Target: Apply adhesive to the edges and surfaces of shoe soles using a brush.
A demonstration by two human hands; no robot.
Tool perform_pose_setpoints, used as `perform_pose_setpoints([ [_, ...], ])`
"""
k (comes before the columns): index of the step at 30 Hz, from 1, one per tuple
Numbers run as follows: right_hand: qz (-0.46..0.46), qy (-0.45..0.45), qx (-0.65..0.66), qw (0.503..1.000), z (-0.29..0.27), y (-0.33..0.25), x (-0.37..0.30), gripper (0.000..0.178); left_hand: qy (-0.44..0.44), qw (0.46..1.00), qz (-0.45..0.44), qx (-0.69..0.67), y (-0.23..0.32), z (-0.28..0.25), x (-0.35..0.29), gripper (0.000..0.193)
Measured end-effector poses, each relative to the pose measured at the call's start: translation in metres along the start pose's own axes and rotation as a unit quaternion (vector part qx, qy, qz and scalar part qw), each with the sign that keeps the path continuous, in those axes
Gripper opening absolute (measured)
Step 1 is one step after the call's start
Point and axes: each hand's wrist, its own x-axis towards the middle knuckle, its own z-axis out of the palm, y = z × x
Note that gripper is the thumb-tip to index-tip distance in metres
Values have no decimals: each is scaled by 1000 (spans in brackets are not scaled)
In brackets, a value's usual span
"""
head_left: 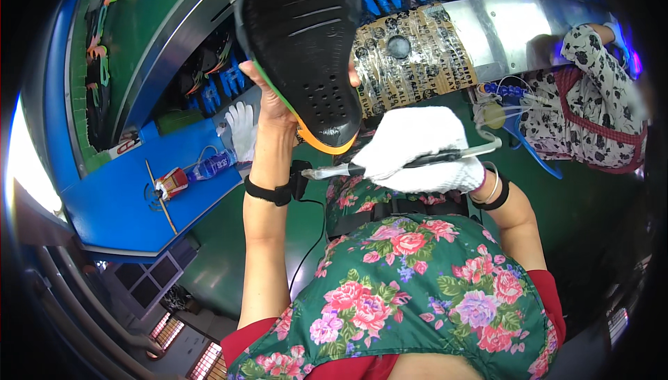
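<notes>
Left fingers point(268, 91) gripping black shoe sole point(303, 39) edge, gloved right fingers point(390, 164) clenched around tool point(410, 162), tip just below sole.

Blue bench point(118, 203): plastic bottle point(211, 164), white glove point(242, 130), thin stick point(161, 197) (lying diagonal).

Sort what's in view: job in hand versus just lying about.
In hand:
- black shoe sole, held by bare left hand
- brush tool, held by gloved right hand

Lying about:
- water bottle
- spare white glove
- wooden stick
</notes>
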Motion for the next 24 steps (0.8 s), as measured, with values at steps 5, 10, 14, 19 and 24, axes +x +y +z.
perform_pose_setpoints([
  [5,-126,-90,-228,961,-5,7,6,26,-16,998,-59,9,0,-12,-2,127],
  [10,-63,-83,22,994,-7,9,8,23,35,989,-142,29,-8,-15,-14,107],
  [14,-102,-161,-160,968,-6,7,8,24,26,986,-164,-18,-7,-13,-15,99],
  [19,-66,-130,-38,989,-12,5,12,28,33,979,-202,-2,-7,-10,-13,92],
  [24,-86,-235,-91,964,-10,8,15,25,112,969,-217,38,-9,-18,-13,92],
])
